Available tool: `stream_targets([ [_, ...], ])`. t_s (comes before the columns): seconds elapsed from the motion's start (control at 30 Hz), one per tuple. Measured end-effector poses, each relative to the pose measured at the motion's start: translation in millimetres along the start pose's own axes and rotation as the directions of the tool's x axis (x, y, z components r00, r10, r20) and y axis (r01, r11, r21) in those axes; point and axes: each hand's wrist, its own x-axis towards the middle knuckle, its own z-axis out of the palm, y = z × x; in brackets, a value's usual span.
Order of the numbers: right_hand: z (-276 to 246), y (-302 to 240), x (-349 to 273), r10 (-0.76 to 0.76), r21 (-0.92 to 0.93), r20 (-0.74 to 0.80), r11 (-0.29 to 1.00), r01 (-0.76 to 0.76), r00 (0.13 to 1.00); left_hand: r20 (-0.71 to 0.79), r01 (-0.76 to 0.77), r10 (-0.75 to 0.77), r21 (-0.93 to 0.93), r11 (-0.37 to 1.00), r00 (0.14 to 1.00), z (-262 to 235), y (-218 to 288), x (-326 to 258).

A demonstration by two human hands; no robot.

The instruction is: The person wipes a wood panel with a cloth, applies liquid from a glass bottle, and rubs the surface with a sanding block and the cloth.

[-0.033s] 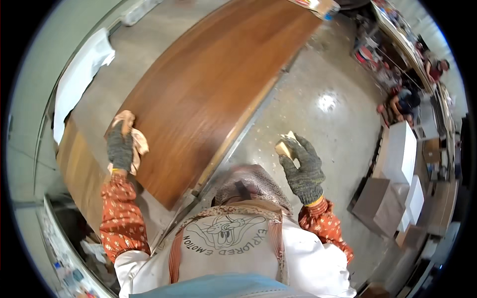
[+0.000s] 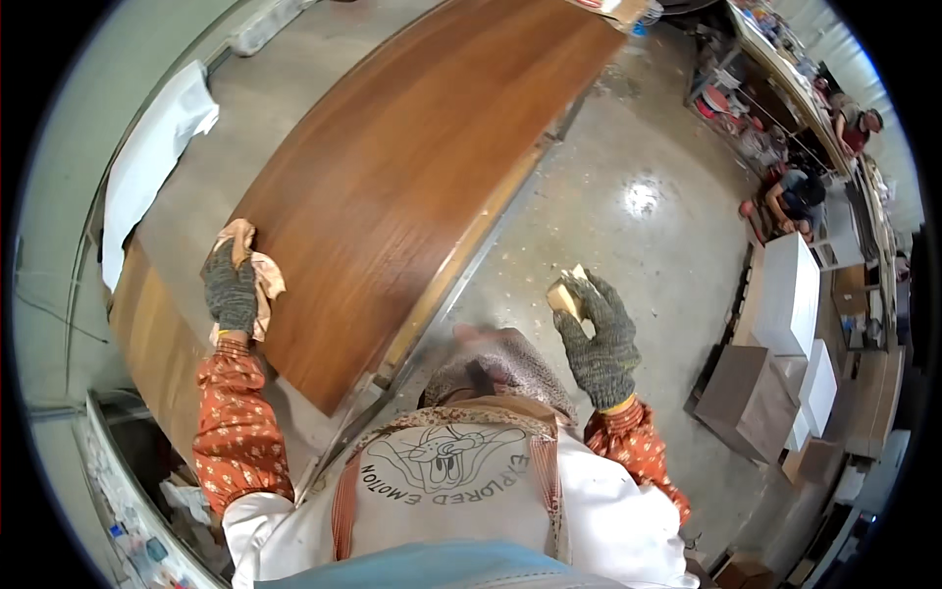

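Observation:
A long, glossy brown wood panel (image 2: 392,187) stretches from near my body to the far top of the view. At its left edge my left hand (image 2: 232,293), in a grey knit glove, is closed on a crumpled peach cloth (image 2: 267,280). The cloth lies against the panel's edge, partly hidden under the glove. Off the panel's right side, my right hand (image 2: 601,339), gloved the same way, grips a small tan block (image 2: 562,300) between thumb and fingers. Something pale sticks up by its fingertips, too small to name.
A lighter wood panel (image 2: 162,334) lies lower left, near a white sheet (image 2: 157,167). A support rail (image 2: 471,260) runs along the brown panel's right side. White and brown boxes (image 2: 748,402) stand at right. Two people (image 2: 790,201) are by a cluttered bench at far right.
The whole picture has shifted slightly to the left. Both hands keep their holds, and the cloth stays at about the same place on the panel's edge.

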Motion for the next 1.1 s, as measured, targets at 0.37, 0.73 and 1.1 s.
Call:
stream_targets([
  [0.37, 12.8, 63.4, 111.4, -0.143, 0.108, 0.222, 0.987, 0.122, 0.965, -0.207, -0.104, 0.123, 0.102, 0.989, 0.971, 8.6, 39.1, -120.7],
  [0.73, -80.9, 207.6, 201.2, -0.049, 0.153, 0.001, 0.987, 0.048, 0.999, -0.295, -0.012, 0.036, 0.084, 0.996, 0.955, 69.3, 197.3, 5.6],
  [1.1, -65.6, 283.5, 279.4, 0.097, 0.164, -0.182, 0.984, -0.066, 0.978, -0.243, -0.396, 0.415, 0.126, 0.91, 0.877, 170.6, 382.8, 264.2],
])
